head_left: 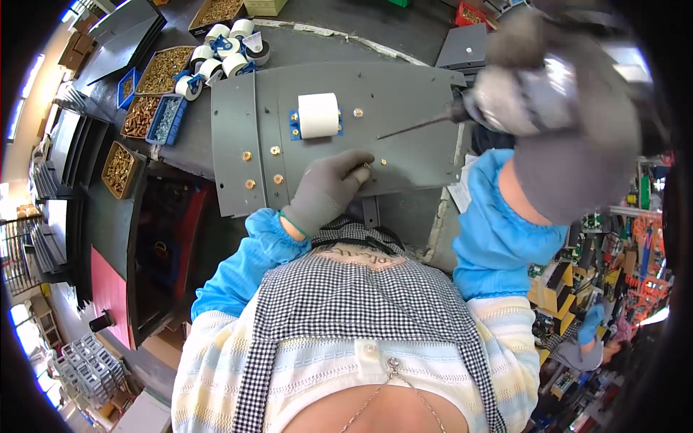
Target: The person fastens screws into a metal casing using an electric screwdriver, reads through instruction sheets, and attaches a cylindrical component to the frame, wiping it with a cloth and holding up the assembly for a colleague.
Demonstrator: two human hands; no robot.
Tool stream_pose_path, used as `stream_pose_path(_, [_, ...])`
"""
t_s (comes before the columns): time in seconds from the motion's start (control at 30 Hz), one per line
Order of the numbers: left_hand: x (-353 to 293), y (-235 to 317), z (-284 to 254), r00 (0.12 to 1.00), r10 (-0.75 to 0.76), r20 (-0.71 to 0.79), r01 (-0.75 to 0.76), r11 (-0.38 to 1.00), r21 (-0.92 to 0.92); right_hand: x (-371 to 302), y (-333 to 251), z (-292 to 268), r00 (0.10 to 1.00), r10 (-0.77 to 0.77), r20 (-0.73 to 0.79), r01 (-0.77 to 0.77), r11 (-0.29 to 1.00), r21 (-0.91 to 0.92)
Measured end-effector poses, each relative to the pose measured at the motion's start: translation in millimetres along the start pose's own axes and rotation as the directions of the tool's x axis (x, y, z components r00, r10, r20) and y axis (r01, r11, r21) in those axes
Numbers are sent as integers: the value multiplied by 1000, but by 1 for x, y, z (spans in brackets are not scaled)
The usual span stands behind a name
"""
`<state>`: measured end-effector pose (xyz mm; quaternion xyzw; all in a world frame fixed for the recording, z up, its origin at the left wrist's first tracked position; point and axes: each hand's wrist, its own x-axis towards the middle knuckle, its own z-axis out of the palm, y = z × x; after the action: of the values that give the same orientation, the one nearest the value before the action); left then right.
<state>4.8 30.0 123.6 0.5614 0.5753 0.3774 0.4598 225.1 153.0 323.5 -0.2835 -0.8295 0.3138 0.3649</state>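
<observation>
A dark grey metal panel [411, 94] lies in front of me. On it stands a caster with a white wheel [318, 115] and a blue bracket. Several brass-coloured bolts [275, 150] sit in the panel's left part, and more dot the area around the caster. My left hand [328, 184], in a grey glove, rests at the near edge with thumb and fingers pinched around something too small to make out. My gloved right hand [581, 162], blurred, grips a power screwdriver [523, 94]. Its long thin bit [415, 128] points left above the panel, its tip apart from the bolts.
Beyond the panel's far left corner lie several loose casters [234, 63]. Left of them stand trays of brass-coloured fasteners [164, 68] and a blue bin of silver screws [167, 119]. Stacked dark panels [126, 40] line the far left. At the lower right a co-worker [588, 350] sits among parts.
</observation>
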Motion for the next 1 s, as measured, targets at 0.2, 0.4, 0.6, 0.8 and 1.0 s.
stream_pose_path(0.2, [-1,1,-4,993,-82,88,101,968,-230,-32,-30,0,871,-156,-467,438,678,591])
stream_pose_path(0.4, [-2,6,-4,972,-192,134,231,888,-399,-64,-25,18,655,88,-751,444,759,476])
stream_pose_path(0.6, [-6,-4,-4,992,-80,98,115,900,-422,-81,-17,13,619,95,-780,429,791,437])
stream_pose_path(0.8, [-7,1,-3,989,-119,85,139,947,-289,-84,-11,13,693,100,-714,433,734,522])
stream_pose_path(1.0, [-5,8,-6,985,-113,127,134,976,-173,-88,-2,10,691,123,-713,413,742,528])
